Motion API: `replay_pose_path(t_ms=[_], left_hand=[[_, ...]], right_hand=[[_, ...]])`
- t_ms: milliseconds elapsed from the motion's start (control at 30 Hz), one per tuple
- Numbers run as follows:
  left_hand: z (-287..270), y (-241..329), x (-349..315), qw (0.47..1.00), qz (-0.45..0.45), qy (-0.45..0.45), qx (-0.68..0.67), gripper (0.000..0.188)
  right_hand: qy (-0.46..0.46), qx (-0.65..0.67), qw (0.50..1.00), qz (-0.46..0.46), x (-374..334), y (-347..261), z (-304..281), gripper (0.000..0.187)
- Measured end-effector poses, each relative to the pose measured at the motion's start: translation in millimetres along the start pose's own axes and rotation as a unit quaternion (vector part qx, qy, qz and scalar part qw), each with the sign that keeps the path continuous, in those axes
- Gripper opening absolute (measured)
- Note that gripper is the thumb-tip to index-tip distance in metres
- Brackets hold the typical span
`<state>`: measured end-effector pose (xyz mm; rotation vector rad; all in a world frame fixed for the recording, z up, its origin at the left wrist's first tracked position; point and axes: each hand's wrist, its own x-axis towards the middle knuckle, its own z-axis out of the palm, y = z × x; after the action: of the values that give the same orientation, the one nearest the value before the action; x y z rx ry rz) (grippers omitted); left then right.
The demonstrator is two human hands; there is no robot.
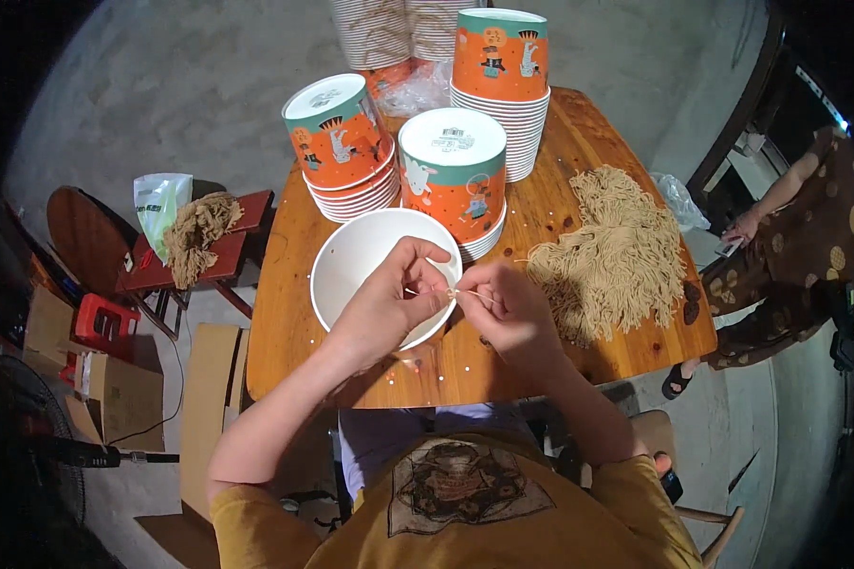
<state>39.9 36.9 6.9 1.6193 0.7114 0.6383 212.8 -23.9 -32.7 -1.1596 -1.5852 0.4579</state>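
Observation:
Over the rim of a white paper bucket (343,261), my two hands meet with fingertips nearly touching. Between them runs a thin tan cord (453,293), with a small knot or loop at the middle. My left hand (399,296) pinches one side of the cord between thumb and fingers. On the other side, my right hand (512,308) is closed on the cord, and a short end sticks out across its fingers. To the right of my hands lies a big heap of tan cords (617,256). The bucket's inside is partly hidden by my left hand.
Upturned stacks of orange and green printed paper buckets (454,175) stand at the back of the wooden table (285,313). A red stool (247,213) at left holds more cords (199,237) and a plastic bag (161,204). Another person (788,237) stands at the right.

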Motion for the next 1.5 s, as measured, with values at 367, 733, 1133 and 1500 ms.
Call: replay_pose_path(t_ms=[367, 733, 1133, 1500], left_hand=[[0, 3, 0, 0.999, -0.034, -0.005, -0.033, 0.03], [-1, -4, 0, 1.0, 0.012, -0.002, 0.029, 0.031], [2, 8, -7, 0.999, -0.04, 0.017, 0.027, 0.03], [2, -2, 1, 1.0, -0.011, -0.009, 0.017, 0.024]], right_hand=[[0.022, -0.13, 0.982, -0.139, 0, 0, 1, 0.022], [0.031, -0.104, 0.981, -0.16, 4, 6, 4, 0.025], [-0.096, 0.312, 0.939, 0.107, 2, 25, 16, 0.005], [-0.08, 0.266, 0.938, 0.207, 1, 7, -1, 0.007]])
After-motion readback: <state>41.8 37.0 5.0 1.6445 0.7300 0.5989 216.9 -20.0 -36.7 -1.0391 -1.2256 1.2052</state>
